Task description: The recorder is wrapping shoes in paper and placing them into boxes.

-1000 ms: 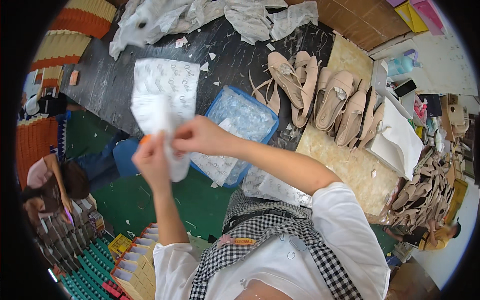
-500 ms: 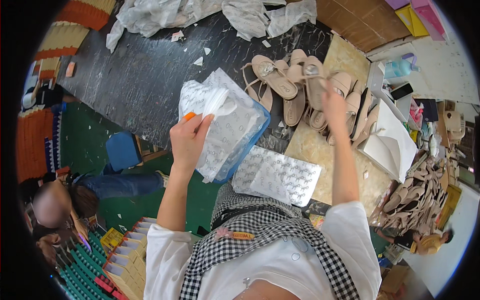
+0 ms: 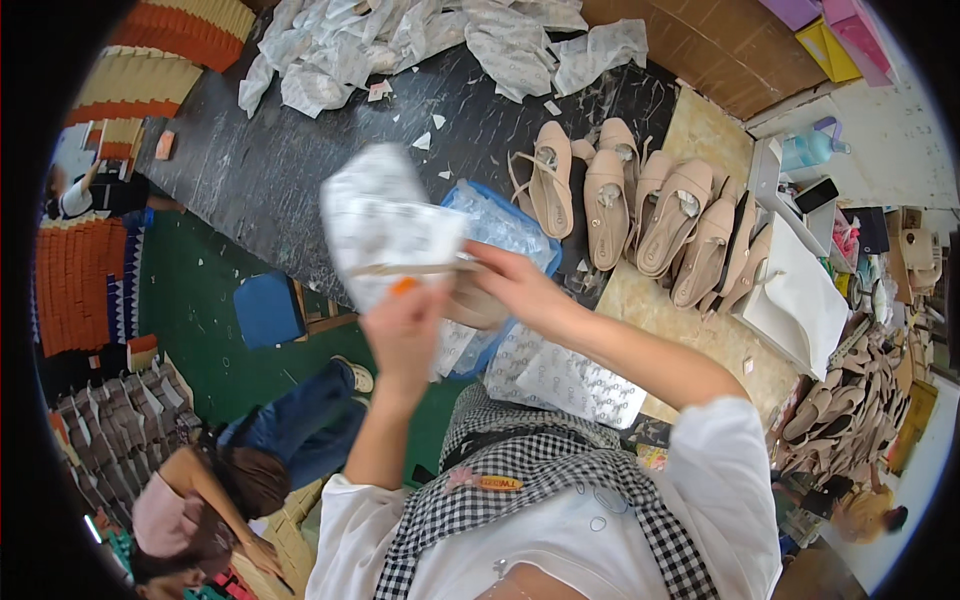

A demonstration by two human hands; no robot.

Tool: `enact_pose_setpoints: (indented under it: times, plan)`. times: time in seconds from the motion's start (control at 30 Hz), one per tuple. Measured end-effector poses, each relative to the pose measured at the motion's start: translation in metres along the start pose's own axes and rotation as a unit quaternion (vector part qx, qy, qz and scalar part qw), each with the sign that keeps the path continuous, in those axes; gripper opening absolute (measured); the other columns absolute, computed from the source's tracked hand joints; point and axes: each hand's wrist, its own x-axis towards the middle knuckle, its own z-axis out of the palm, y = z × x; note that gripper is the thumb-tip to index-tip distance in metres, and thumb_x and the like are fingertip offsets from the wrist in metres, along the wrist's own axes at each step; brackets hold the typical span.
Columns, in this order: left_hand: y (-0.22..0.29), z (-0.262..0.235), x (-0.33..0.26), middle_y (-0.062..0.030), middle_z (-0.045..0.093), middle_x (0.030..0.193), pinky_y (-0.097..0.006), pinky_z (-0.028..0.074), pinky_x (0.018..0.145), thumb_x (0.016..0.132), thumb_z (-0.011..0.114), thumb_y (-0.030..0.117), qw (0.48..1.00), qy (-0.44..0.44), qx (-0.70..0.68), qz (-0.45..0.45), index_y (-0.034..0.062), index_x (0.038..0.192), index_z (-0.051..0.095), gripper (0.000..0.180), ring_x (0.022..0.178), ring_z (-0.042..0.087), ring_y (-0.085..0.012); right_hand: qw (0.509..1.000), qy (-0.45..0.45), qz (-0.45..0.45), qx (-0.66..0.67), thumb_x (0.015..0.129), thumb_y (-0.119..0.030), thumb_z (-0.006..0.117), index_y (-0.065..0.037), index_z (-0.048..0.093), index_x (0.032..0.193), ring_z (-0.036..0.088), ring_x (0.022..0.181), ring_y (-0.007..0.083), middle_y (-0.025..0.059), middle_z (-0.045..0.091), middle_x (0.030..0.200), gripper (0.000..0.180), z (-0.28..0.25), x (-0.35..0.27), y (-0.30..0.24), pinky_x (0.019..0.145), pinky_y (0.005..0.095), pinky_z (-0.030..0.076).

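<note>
So the hands sit dead centre: left hand and right hand meet on a sheet of paper with a shoe tucked under it. Behind them there's a tray on the table. Row of sandals at 2 o'clock, crumpled paper pile at 12, a stool at 9, a crouching person at 8.

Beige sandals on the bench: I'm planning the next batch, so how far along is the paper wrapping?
Nothing clearly finished shows. In hand: the left hand and right hand hold a beige sandal against printed tissue paper. Left: a row of unwrapped sandals on the bench, plus more piled at the right.
</note>
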Motion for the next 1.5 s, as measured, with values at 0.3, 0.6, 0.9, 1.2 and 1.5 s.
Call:
enact_pose_setpoints:
  times: [0.3, 0.6, 0.9, 1.2, 1.5]
  plan:
    - [-0.028, -0.020, 0.017, -0.0051, 0.056, 0.063, -0.032, 0.038, 0.044, 0.074, 0.077, 0.013, 0.966, 0.082, 0.135, 0.203, 0.0115, 0.077, 0.068, 0.009, 0.049, 0.051, -0.0208, 0.798, 0.056, -0.342, -0.493, 0.081, -0.006, 0.064, -0.012, 0.053, 0.134, 0.064, 0.066, 0.0226, 0.0181, 0.063, 0.110, 0.055, 0.010, -0.021, -0.014, 0.053, 0.0322, 0.054]
    - [-0.004, -0.003, -0.024, -0.0044, 0.048, 0.057, -0.032, 0.038, 0.043, 0.074, 0.075, 0.013, 0.974, -0.052, 0.084, 0.206, 0.0090, 0.082, 0.068, 0.011, 0.044, 0.048, -0.0191, 0.794, 0.056, 0.084, 0.599, 0.100, -0.017, 0.038, 0.001, 0.038, 0.140, 0.054, 0.119, 0.0236, 0.0156, 0.050, 0.136, 0.044, 0.022, 0.060, 0.003, 0.100, 0.0336, 0.044]
    - [-0.078, -0.018, 0.035, 0.0024, 0.045, 0.057, -0.025, 0.031, 0.050, 0.086, 0.065, 0.004, 0.979, 0.153, -0.093, -0.096, -0.0030, 0.066, 0.054, 0.024, 0.057, 0.037, -0.0057, 0.986, -0.135, -0.001, -0.096, 0.086, -0.022, 0.065, -0.001, 0.071, 0.099, 0.065, 0.082, 0.0100, 0.0059, 0.072, 0.085, 0.024, 0.045, 0.093, -0.013, 0.075, 0.0268, 0.051]
    - [-0.068, 0.032, 0.050, -0.0087, 0.040, 0.054, -0.033, 0.029, 0.046, 0.084, 0.069, 0.008, 1.000, -0.004, 0.003, -0.006, -0.0041, 0.065, 0.049, 0.031, 0.046, 0.033, -0.0198, 0.809, 0.261, 0.086, -0.519, 0.084, -0.012, 0.061, -0.007, 0.066, 0.117, 0.065, 0.072, 0.0264, 0.0149, 0.069, 0.083, 0.034, -0.141, 0.049, 0.111, 0.070, 0.0343, 0.051]
    - [-0.060, 0.048, 0.037, -0.0142, 0.053, 0.062, -0.038, 0.040, 0.048, 0.086, 0.067, 0.017, 0.994, -0.045, 0.096, 0.020, 0.0005, 0.071, 0.060, 0.023, 0.051, 0.052, -0.0300, 0.909, -0.016, -0.004, -0.416, 0.082, 0.001, 0.050, -0.012, 0.063, 0.123, 0.068, 0.081, 0.0207, 0.0141, 0.069, 0.103, 0.045, -0.083, -0.069, -0.060, 0.075, 0.0288, 0.051]
